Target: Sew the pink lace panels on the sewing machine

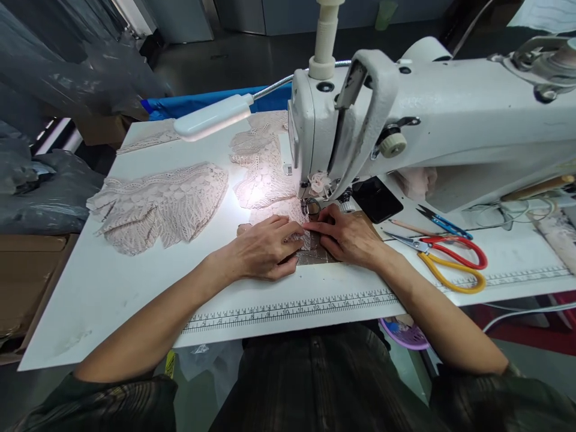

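Two curled hands [265,247] [353,237], grip unclear, on pink lace [286,210], long axis forward, slightly left.

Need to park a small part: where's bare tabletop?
Biggest bare patch: left front of the table, bordered by large lace piece, left forearm and edge. Shallower: strip along the printed ruler, left forearm to right forearm. Crowded: beside the right hand, with phone, scissors, blue snips.

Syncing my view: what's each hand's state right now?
Left hand: bent over the lace; whether it grips can't be told.
Right hand: at the lace's edge; grip unclear.
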`<control>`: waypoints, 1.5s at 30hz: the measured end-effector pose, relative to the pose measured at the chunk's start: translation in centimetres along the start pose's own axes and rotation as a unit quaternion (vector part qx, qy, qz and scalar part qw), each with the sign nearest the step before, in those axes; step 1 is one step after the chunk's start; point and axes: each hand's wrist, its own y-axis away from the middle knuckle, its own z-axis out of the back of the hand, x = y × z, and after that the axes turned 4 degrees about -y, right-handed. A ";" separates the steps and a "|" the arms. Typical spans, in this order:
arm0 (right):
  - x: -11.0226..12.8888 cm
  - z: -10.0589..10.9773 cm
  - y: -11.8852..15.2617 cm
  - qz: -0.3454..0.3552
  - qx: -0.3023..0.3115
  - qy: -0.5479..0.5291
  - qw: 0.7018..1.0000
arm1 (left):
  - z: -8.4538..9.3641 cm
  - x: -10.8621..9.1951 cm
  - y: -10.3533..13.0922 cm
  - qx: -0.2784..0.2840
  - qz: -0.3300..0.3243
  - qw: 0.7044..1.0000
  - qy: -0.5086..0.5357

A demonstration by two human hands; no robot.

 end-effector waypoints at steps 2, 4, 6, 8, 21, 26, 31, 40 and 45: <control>0.2 0.0 -0.1 -0.009 0.006 0.017 1.000 | -0.2 0.0 0.1 -0.005 0.002 1.000 -0.004; 0.3 0.0 -0.3 -0.018 0.014 0.034 0.999 | -0.3 0.1 0.2 -0.007 0.005 1.000 -0.005; 0.4 0.0 -0.4 -0.029 0.022 0.047 0.998 | -0.4 0.1 0.3 -0.009 0.010 1.000 0.000; 0.5 0.0 -0.4 -0.040 0.025 0.054 0.997 | -0.4 0.1 0.3 -0.015 0.012 1.000 0.007; 1.1 0.0 -0.6 -0.028 -0.005 0.034 0.999 | -1.2 0.1 -0.1 -0.023 0.039 0.998 -0.051; 0.9 -0.2 -0.2 -0.014 -0.013 -0.009 1.000 | -1.1 0.3 -0.1 -0.016 0.043 0.997 -0.055; 1.0 -0.2 -0.3 -0.013 -0.015 0.001 1.000 | -1.1 0.5 -0.2 -0.009 0.047 0.997 -0.065; 1.1 -0.2 -0.1 0.008 -0.041 -0.019 0.999 | -1.2 0.8 -0.4 0.017 0.060 0.995 -0.073; 1.3 -0.1 -0.2 -0.004 -0.031 0.000 1.000 | -1.3 0.8 -0.5 0.025 0.080 0.995 -0.061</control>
